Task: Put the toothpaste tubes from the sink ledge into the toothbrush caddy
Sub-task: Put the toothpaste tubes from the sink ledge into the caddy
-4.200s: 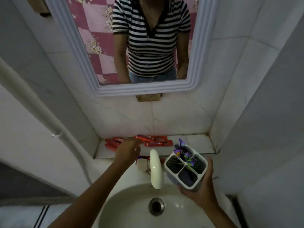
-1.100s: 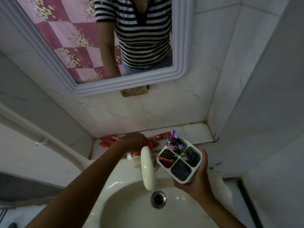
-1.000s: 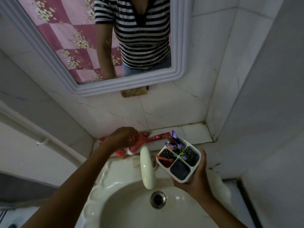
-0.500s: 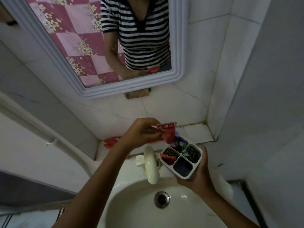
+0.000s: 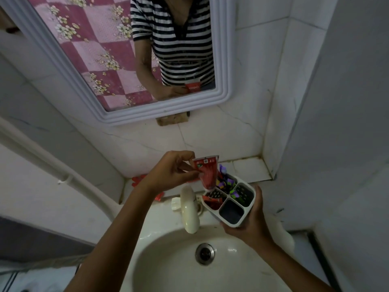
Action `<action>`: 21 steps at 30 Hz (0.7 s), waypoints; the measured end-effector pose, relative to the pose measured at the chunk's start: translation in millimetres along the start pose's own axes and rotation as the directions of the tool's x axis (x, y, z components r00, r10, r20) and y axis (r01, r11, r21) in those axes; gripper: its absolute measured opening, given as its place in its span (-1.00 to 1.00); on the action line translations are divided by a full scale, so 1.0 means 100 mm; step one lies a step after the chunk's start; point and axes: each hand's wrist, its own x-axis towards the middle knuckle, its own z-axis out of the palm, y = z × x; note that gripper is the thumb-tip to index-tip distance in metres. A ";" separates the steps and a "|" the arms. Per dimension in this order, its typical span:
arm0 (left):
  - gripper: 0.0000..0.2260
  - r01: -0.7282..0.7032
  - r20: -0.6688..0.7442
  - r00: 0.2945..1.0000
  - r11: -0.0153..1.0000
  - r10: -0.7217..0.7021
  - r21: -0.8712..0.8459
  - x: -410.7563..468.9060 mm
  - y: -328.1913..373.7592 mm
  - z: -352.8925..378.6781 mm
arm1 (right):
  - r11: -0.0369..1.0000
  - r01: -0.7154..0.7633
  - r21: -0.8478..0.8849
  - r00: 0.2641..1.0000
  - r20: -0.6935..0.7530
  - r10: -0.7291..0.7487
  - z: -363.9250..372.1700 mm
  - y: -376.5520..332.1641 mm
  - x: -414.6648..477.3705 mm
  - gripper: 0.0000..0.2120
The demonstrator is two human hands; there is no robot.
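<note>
Left hand (image 5: 170,173): fingers pinched red toothpaste tube (image 5: 207,173) near its crimped end, cap end down, over rear-left compartment of toothbrush caddy (image 5: 229,202). Right hand (image 5: 251,225): fingers wrapped around caddy, held above sink (image 5: 179,260). More red tubes (image 5: 139,180) on sink ledge (image 5: 250,170).

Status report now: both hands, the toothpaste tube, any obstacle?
Left hand shut on red toothpaste tube, held upright over caddy. Right hand shut on caddy, above sink. More tubes remain on ledge. Nothing in the way.
</note>
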 end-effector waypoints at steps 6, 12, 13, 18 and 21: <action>-0.95 0.069 0.102 0.992 0.997 -0.073 0.041 0.05 -0.22 0.27 | 1.000 0.019 -0.007 1.000 0.006 -0.019 -0.01 -0.02 -0.03 0.51; -0.78 0.112 0.221 0.928 0.789 -0.301 0.604 0.35 -0.30 0.28 | 0.999 0.026 -0.038 1.000 0.004 -0.026 -0.04 -0.02 -0.02 0.52; -0.79 0.123 0.186 0.927 0.733 -0.325 0.669 0.37 -0.29 0.27 | 0.999 0.013 -0.033 1.000 0.009 -0.013 -0.04 -0.01 -0.01 0.52; -0.78 0.232 0.163 0.933 0.884 -0.321 0.407 0.30 -0.25 0.19 | 1.000 0.011 0.000 1.000 0.026 -0.011 -0.02 0.02 0.01 0.53; -0.79 0.322 0.160 0.925 0.933 -0.346 0.158 0.16 -0.24 0.18 | 1.000 0.013 -0.012 1.000 0.019 -0.013 -0.02 0.05 0.02 0.54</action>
